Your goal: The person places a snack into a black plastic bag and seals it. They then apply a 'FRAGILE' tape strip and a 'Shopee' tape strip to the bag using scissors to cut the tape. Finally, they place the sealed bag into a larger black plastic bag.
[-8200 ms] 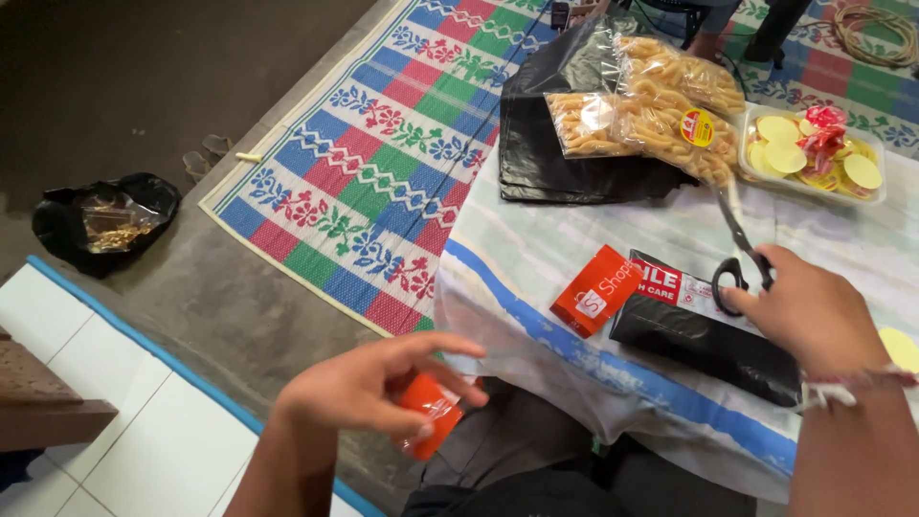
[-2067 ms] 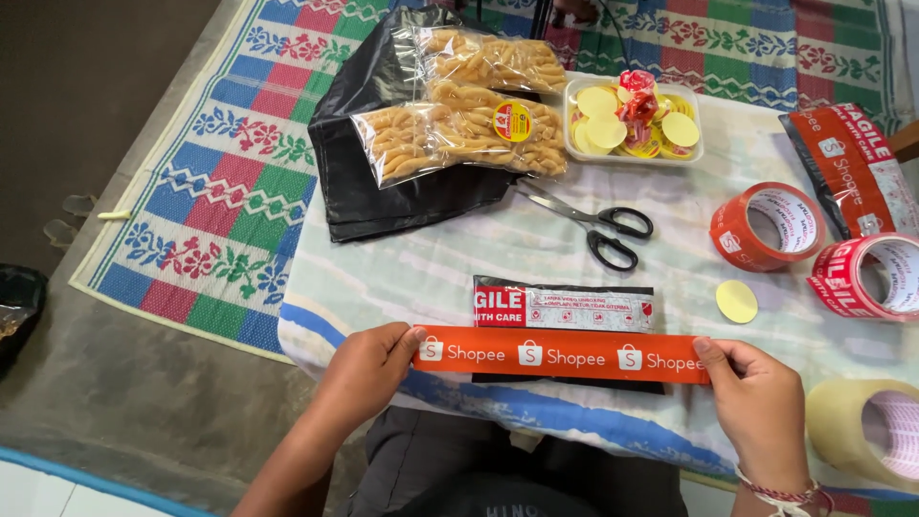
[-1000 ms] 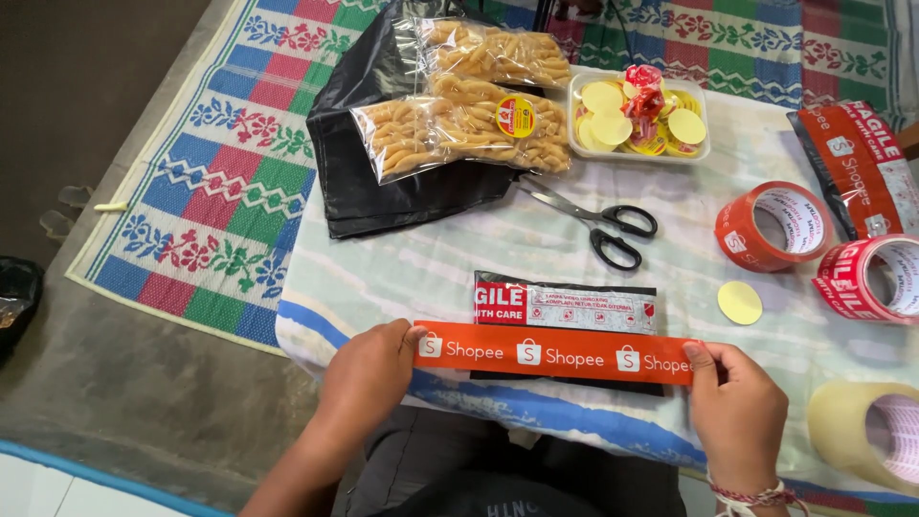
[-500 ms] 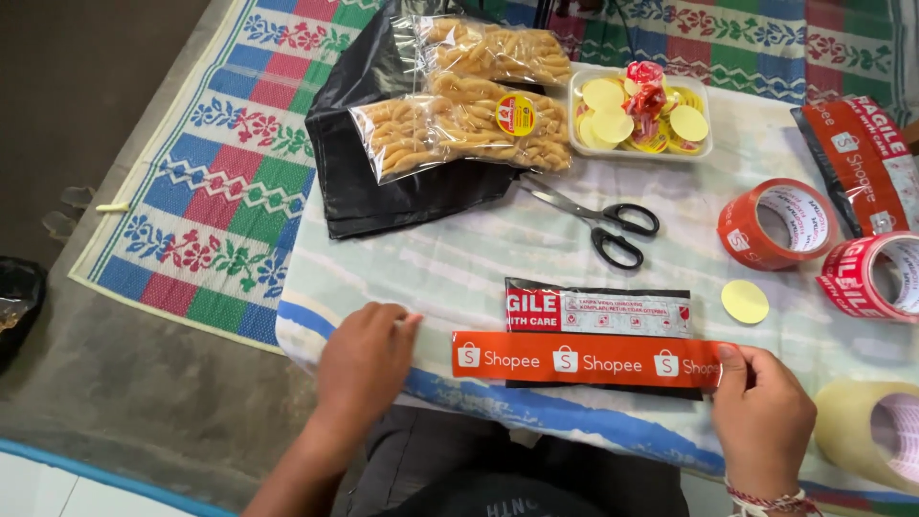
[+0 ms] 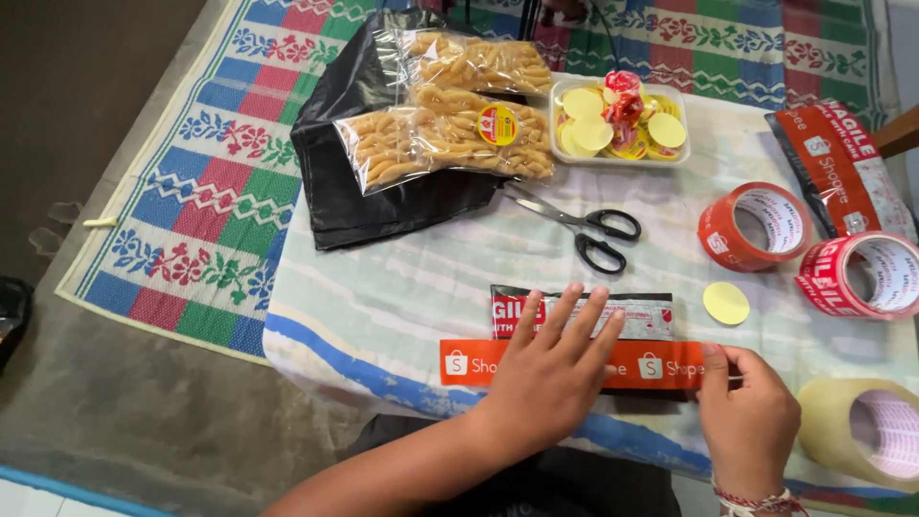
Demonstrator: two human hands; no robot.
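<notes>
A black wrapped parcel (image 5: 651, 308) lies near the front edge of the cloth-covered table (image 5: 402, 287), with a red and white tape band across its top. An orange printed tape strip (image 5: 469, 363) runs along its near side. My left hand (image 5: 550, 369) lies flat with fingers spread, pressing on the middle of the strip and the parcel. My right hand (image 5: 750, 421) pinches the strip's right end at the parcel's corner.
Black-handled scissors (image 5: 584, 225) lie behind the parcel. Two bags of twisted snacks (image 5: 445, 134) rest on a black plastic bag (image 5: 335, 163). A tray of yellow round stickers (image 5: 617, 120), a loose yellow sticker (image 5: 727, 303), red tape rolls (image 5: 756, 225) and a clear tape roll (image 5: 866, 431) sit right.
The orange strip, held stretched between both hands, has been laid on the parcel. My left hand left the strip's left end and now presses flat on its middle.
</notes>
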